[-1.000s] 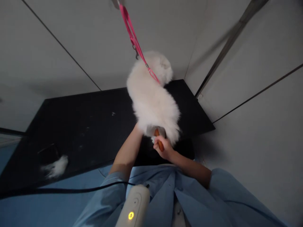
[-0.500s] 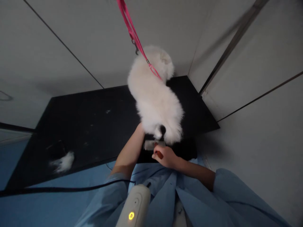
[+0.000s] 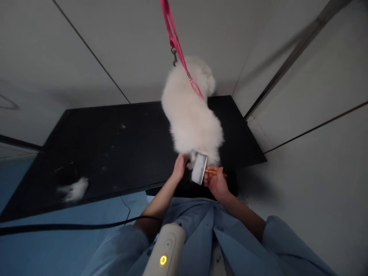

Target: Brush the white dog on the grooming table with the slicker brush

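Note:
A fluffy white dog [image 3: 192, 119] stands on the black table with its rear toward me and its head turned away. My right hand [image 3: 217, 183] is closed round the wooden handle of a slicker brush [image 3: 199, 168]. The brush is tilted, its pad side toward my left hand and packed with white fur, close against the dog's rear. My left hand [image 3: 179, 167] is at the dog's left hind leg, fingers closed on the fur there; the fingertips are partly hidden.
A pink leash [image 3: 176, 42] with a metal clip hangs down to the dog's neck. On the black table [image 3: 123, 153], a clump of loose fur [image 3: 75, 189] lies beside a dark object [image 3: 66, 172] near the left end. A cabled white device [image 3: 165, 249] hangs before my chest.
My right hand has turned the brush, so its fur-filled pad now shows, and moved slightly right. My left hand, earlier hidden behind the dog's fur, has drawn back into view.

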Tool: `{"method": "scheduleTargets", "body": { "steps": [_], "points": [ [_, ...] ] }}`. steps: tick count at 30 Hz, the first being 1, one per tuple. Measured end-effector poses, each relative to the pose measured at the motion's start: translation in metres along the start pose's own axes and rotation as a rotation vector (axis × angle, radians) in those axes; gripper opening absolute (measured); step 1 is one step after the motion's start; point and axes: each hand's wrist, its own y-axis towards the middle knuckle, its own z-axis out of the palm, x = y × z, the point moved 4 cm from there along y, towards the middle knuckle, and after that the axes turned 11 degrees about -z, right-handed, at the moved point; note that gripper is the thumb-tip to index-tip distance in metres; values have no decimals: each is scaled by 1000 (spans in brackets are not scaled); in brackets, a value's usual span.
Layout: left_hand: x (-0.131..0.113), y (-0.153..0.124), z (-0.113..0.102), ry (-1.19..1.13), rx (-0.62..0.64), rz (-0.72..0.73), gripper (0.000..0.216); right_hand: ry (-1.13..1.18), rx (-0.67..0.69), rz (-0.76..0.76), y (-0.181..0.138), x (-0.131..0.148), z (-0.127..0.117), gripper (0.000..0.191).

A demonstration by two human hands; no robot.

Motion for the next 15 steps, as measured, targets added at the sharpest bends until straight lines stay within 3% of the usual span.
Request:
{"method": "scheduleTargets", "body": {
  "steps": [3,6,8,11,15],
  "points": [
    [17,-24,5,195,-154,295,66,273,-73,64,5,-6,8,60],
    [29,-39,-1,251,-344,330,58,467,56,124,2,-8,22,62],
    [28,-45,-11,217,-391,329,49,513,176,214,-2,-7,28,69],
    [22,-57,-30,204,-449,384,39,444,299,376,-3,-11,34,63],
    [22,-78,-57,241,-702,511,25,219,341,409,1,-32,56,39]
  ]
}}
